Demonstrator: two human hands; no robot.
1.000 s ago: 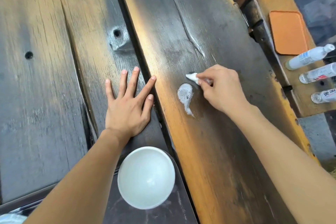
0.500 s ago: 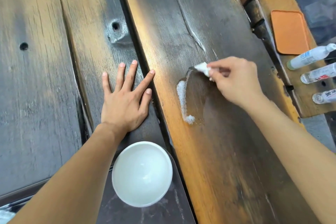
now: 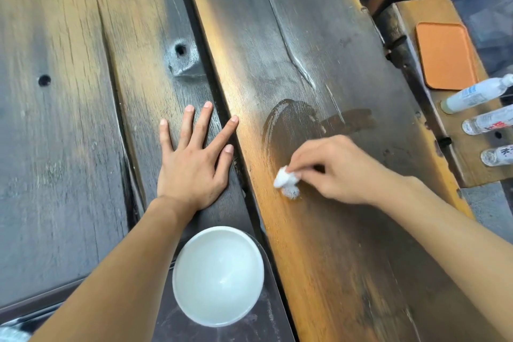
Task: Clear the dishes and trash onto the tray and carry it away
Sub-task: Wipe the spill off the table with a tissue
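Note:
My right hand (image 3: 341,172) pinches a small white wad of tissue (image 3: 286,178) and presses it on the dark wooden table (image 3: 305,36), at the near end of a wet smear (image 3: 294,125). A little white foam (image 3: 291,192) sits just below the wad. My left hand (image 3: 191,158) lies flat on the table with fingers spread, holding nothing. A white bowl (image 3: 219,275) stands on a dark tray (image 3: 274,314) at the near edge, below my left hand. My left forearm hides much of the tray.
A wooden bench (image 3: 472,153) stands to the right of the table. On it lie an orange tray (image 3: 444,55) and three clear plastic bottles (image 3: 474,96). The table's planks have gaps and knot holes (image 3: 180,50).
My right hand has dragged the tissue from the far side of the foam patch back toward me, and the foam is now smeared into a wet streak. My left hand stays flat.

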